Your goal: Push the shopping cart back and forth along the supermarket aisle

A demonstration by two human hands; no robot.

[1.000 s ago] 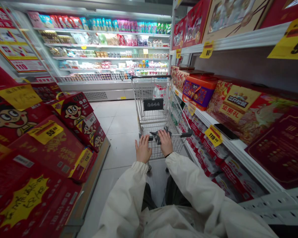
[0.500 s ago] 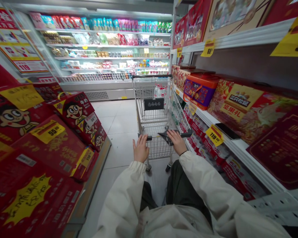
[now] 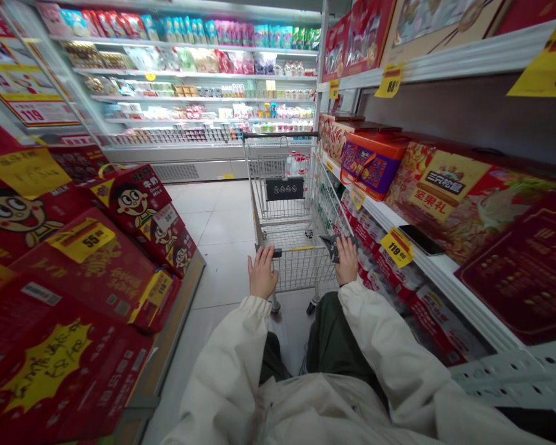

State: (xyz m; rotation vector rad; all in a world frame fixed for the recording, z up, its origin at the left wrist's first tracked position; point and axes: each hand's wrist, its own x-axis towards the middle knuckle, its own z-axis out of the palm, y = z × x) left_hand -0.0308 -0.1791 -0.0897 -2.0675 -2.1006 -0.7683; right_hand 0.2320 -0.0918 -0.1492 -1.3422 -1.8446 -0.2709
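Observation:
A wire shopping cart (image 3: 296, 278) stands in front of me, its dark handle crossing between my hands. My left hand (image 3: 262, 273) rests over the handle's left end, fingers curled onto it. At the right end, my right hand (image 3: 347, 259) presses down on a dark grey, cloth-like piece (image 3: 330, 246) lying against the handle; its exact kind is hard to make out. A thin yellow strip (image 3: 302, 248) shows along the bar between them. Further forward is a black sign plate (image 3: 285, 189) on the cart, near bottles with red caps (image 3: 296, 163).
Close on the right runs a shelf (image 3: 445, 272) with gift boxes (image 3: 440, 191), an orange-purple box (image 3: 373, 164) and a phone (image 3: 421, 239). Red milk cartons (image 3: 141, 207) are stacked on the left. A lit refrigerated display (image 3: 204, 99) spans the far end beyond the tiled floor (image 3: 217, 259).
My right hand has slid right along the handle to its end, with the dark grey cloth-like piece under it. My left hand stays on the left end.

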